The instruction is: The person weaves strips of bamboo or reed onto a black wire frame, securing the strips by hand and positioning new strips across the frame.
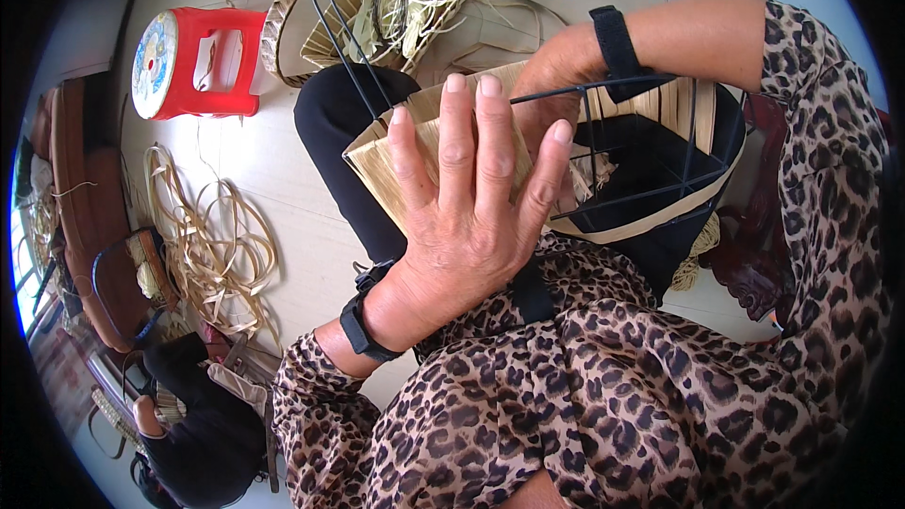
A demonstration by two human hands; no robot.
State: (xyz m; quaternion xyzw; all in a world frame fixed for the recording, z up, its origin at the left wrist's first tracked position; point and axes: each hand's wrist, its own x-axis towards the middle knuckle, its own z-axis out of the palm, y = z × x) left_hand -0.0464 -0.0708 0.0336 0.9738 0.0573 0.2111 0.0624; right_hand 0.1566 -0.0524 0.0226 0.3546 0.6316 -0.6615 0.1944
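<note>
Across my lap rests a basket with a black wire frame [693, 123], partly covered in flat tan strips. A smooth tan panel of strips [372, 162] covers its left end. My left hand [467, 184] lies on that panel with its fingers stretched out and spread. From the far right my right hand [556, 80] reaches over the wire rim into the basket. Its fingers are mostly hidden behind the left hand and the frame, so their grip does not show. A tan band [650, 217] runs along the near rim. Frayed strip ends [592, 174] show inside.
A red stool [222, 66] stands at the far left. Beside it a woven basket [325, 42] holds pale loose fibres [410, 0]. Coiled tan strips [212, 245] lie on the floor. Another person in dark clothing [203, 424] is at the lower left. Dark carved wood [754, 259] stands at right.
</note>
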